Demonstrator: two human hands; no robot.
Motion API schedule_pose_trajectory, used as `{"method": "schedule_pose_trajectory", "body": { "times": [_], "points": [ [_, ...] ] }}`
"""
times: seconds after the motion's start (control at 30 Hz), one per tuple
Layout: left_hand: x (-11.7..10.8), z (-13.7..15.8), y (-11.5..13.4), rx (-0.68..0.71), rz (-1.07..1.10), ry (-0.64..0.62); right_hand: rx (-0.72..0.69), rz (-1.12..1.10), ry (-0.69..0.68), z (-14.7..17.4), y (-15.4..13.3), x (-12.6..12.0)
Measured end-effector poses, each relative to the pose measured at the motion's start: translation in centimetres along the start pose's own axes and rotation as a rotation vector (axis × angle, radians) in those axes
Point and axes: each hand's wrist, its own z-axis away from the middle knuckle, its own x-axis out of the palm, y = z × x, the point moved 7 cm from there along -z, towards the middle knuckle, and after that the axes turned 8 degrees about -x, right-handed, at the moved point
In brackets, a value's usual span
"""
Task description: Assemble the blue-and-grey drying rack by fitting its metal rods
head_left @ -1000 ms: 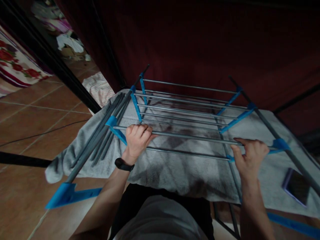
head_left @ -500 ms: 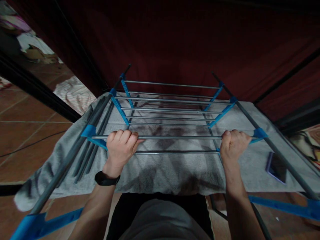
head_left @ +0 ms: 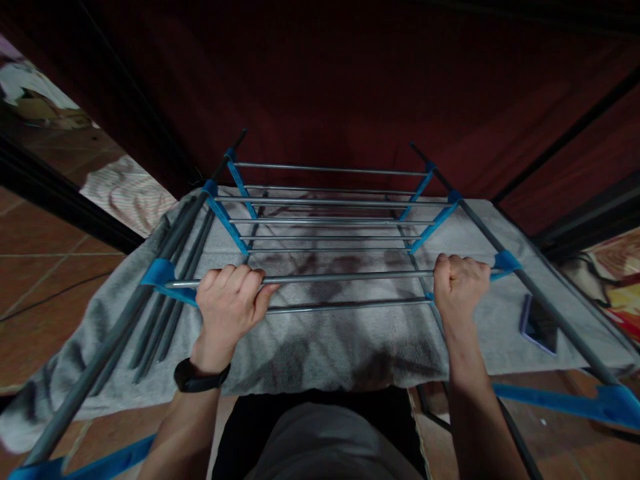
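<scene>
A shoe rack of grey metal tubes joined by blue plastic brackets lies in front of me. My left hand (head_left: 231, 298) is wrapped round the left part of a crossbar (head_left: 345, 276); a dark band is on that wrist. Round the same bar's right part, my right hand (head_left: 460, 283) is closed. The bar runs between a left blue bracket (head_left: 161, 273) and a right blue bracket (head_left: 507, 262). A lower crossbar (head_left: 345, 307) passes just below it, partly hidden by my left hand. Farther off are several more crossbars (head_left: 330, 202).
Under the rack is a grey towel-like cloth (head_left: 325, 353). Several loose grey tubes (head_left: 165, 320) lie at the left. At the right rests a phone (head_left: 540, 325). A dark red panel (head_left: 325, 80) stands behind. Tiled floor (head_left: 40, 273) shows at the left.
The view has shifted, so the rack and phone appear farther left. The left end of the held bar sits slightly lower in the picture; both hands keep their grip.
</scene>
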Motion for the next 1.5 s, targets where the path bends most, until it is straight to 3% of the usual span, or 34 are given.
{"method": "schedule_pose_trajectory", "body": {
  "times": [0.1, 0.27, 0.4, 0.63, 0.87, 1.27, 1.5],
  "points": [
    [0.2, 0.2, -0.2, -0.025, 0.018, -0.014, 0.001, -0.004, -0.020, -0.2, -0.2, -0.2],
    [-0.1, 0.9, -0.2, -0.037, 0.005, 0.066, 0.009, -0.023, -0.026, -0.2, -0.1, -0.1],
    [-0.5, 1.3, -0.3, -0.081, 0.035, 0.114, 0.015, -0.053, 0.006, 0.6, 0.0, 0.3],
    [0.0, 1.4, -0.2, -0.031, -0.024, 0.118, -0.008, -0.115, 0.133, 2.7, 1.0, -0.3],
    [0.1, 0.8, -0.2, -0.064, -0.046, 0.153, -0.039, 0.003, 0.064, 1.7, 2.5, 0.4],
    [0.5, 0.8, -0.5, -0.092, -0.055, 0.085, -0.013, 0.007, 0.172, 0.7, 2.0, -0.1],
    [0.6, 0.8, -0.6, -0.104, -0.035, 0.064, -0.011, 0.030, 0.137, 0.5, 1.9, -0.1]
  ]
}}
